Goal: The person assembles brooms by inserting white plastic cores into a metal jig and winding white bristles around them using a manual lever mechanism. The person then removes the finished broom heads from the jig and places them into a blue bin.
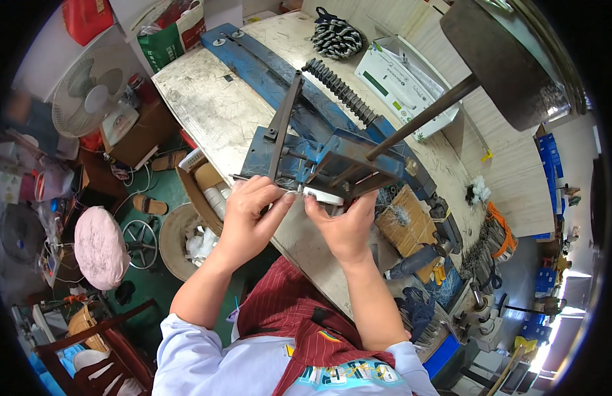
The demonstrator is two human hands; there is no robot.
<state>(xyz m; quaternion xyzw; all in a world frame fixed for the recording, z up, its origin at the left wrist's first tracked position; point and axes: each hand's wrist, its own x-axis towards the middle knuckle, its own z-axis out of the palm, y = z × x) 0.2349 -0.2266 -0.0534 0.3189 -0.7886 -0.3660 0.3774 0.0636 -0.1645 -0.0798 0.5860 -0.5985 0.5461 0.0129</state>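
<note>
My left hand [252, 210] and my right hand [342, 224] meet at the front of a blue metal press [332, 155] on the workbench [213, 105]. Both hands pinch a small white flat piece [321, 195] lying under the press's jaw. A thin metal strip [250, 178] runs under my left fingers. The press has a long dark lever [424, 115] with a heavy round weight [500, 59] at its end and a black coiled spring [339, 89] behind it.
A cardboard box [406, 221] of wire bits sits right of the press. A white box [401, 86] and a black-and-white bundle [337, 36] lie at the back. Below the bench stand an open carton [203, 188], a fan [88, 96], a pink stool [100, 245] and a basket [174, 241].
</note>
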